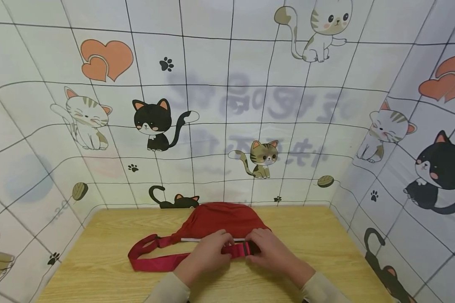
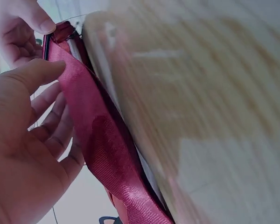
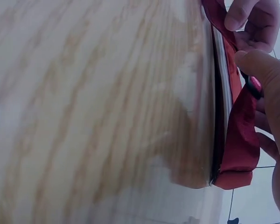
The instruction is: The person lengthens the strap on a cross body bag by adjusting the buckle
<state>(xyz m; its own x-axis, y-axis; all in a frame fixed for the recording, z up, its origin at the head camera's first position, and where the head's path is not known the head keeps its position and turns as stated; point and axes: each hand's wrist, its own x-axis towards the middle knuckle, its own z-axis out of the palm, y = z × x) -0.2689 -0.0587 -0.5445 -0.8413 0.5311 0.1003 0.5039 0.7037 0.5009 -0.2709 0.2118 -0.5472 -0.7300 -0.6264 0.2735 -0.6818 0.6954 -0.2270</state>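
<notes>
A red waist bag (image 1: 225,221) lies on the wooden table, its pale zipper edge facing the person. Its crimson webbing strap (image 1: 155,264) loops out to the left and back along the bag's front. My left hand (image 1: 211,254) holds the strap in front of the bag; in the left wrist view the thumb lies over the webbing with fingers behind it. Just right of it, my right hand (image 1: 270,251) pinches the dark buckle (image 1: 247,248) on the strap. Part of the buckle is hidden under the right fingers.
The wooden table (image 1: 307,227) ends at the back against a white grid-patterned curtain (image 1: 220,105) with cartoon cats, which also rises at both sides. A dark strap adjuster (image 1: 158,240) sits at the bag's left end.
</notes>
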